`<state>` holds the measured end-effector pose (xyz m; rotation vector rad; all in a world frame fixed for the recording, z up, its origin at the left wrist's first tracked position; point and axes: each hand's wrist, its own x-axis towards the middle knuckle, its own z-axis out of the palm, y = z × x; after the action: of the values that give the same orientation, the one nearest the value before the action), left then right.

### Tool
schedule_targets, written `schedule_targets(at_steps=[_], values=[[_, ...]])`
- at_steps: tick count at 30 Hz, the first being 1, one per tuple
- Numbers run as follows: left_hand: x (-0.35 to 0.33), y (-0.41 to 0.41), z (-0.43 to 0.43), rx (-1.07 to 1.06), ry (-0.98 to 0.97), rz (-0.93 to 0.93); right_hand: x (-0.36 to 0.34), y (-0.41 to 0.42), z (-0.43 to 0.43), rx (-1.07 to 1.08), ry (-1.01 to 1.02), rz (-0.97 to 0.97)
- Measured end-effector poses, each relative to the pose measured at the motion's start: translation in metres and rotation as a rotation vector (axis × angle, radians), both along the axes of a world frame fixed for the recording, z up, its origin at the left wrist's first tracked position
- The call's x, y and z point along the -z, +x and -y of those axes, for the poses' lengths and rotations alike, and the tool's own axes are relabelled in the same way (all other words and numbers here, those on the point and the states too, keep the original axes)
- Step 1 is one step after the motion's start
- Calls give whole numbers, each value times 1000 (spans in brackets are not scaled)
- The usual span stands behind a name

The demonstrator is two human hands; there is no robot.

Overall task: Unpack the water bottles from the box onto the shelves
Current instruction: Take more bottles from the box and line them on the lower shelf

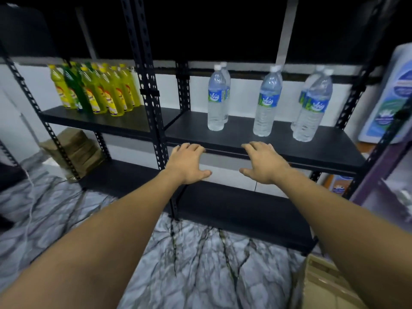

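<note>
1. The water bottles (216,101) stand upright on the middle shelf (245,139) of the right-hand rack, at three spots well apart along it. At each spot a second bottle stands just behind the front one, judging by the doubled caps. All are clear plastic, full and white-capped, with a blue-and-green label round the waist.
2. Handling, as a judgement: a full bottle is fairly heavy for one hand, its thin wall gives under a squeeze, and the smooth plastic may slip. The firmest hold is round the labelled waist or just under the shoulder, not by the cap. Tall, narrow bottles tip easily, so each wants setting down flat and clear of its neighbours.
3. Both hands are empty. The left hand (187,162) and right hand (263,163) reach out palm down with fingers relaxed and lightly spread, near each other but apart. Their fingertips are at the front edge of that shelf; whether they touch it I cannot tell.
4. The box (325,284) shows only as a cardboard corner at the lower right, beside the right forearm. Its contents are hidden.
5. The bottom shelf (234,208) lies below the hands.
6. Further out, yellow and green dish-soap bottles (98,90) crowd the left rack at the same level. Flattened cardboard (75,150) is stacked beneath them, and a white cable (29,197) trails over the marbled floor (200,264).
</note>
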<state>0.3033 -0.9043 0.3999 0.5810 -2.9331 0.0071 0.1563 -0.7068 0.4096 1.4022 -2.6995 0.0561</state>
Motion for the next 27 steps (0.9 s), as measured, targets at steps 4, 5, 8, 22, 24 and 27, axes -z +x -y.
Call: schedule_targets(at_steps=[4, 5, 8, 22, 24, 27], values=[[-108, 13, -5, 4, 15, 37, -101, 16, 4, -7, 8, 37], [-137, 16, -6, 8, 16, 39, -127, 20, 4, 1, -1, 46], [-219, 29, -6, 20, 3, 21, -201, 33, 5, 31, -21, 58], [-359, 25, -12, 132, -31, -111, -344, 56, -13, 109, -51, 2], [-358, 13, -11, 151, -38, -99, -343, 43, -13, 124, -39, -5], [-363, -14, -7, 179, -26, -89, -348, 17, -11, 143, -54, -15]])
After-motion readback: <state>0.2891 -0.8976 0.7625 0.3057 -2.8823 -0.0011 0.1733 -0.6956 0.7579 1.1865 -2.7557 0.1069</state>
